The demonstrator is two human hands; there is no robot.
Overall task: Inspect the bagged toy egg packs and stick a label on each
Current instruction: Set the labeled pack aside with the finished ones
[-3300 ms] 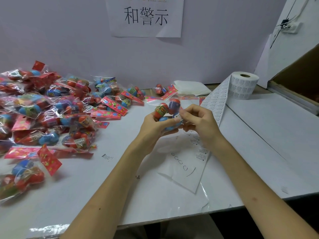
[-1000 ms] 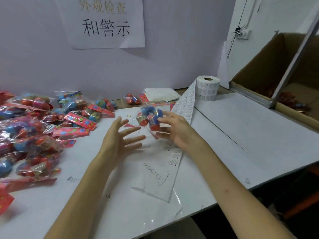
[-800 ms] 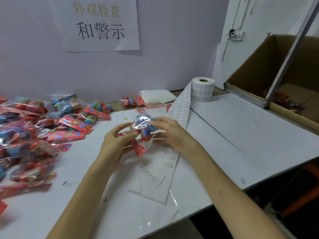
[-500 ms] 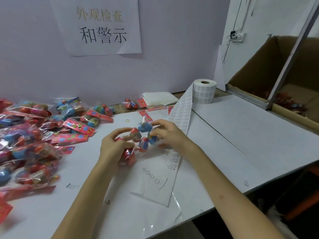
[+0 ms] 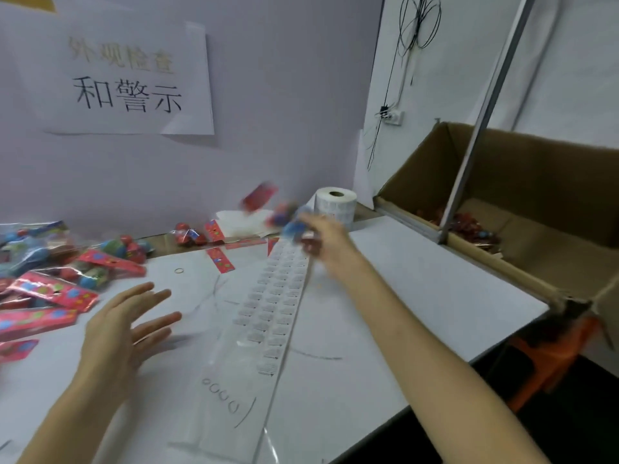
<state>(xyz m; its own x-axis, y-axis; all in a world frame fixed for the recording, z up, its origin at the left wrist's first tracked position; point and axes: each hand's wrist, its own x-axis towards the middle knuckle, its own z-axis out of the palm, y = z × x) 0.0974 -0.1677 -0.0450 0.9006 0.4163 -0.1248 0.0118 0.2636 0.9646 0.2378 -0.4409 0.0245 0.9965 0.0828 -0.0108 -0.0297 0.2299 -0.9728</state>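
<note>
Red-and-blue and motion-blurred, the egg pack (image 5: 288,219) is aloft in the right hand (image 5: 321,236)'s grip, beside the label roll (image 5: 336,205). The left hand (image 5: 124,326) hovers released over the counter (image 5: 418,296). Likely one pack done and bound for the cardboard box (image 5: 536,195); the left pile (image 5: 50,279) awaits.

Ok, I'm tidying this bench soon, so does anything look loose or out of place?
A red card lies alone on the table beside the label strip, seemingly with no bag attached, and a rubber band sits stray to its left. The strip trails from the roll far down the table towards its front edge.
</note>
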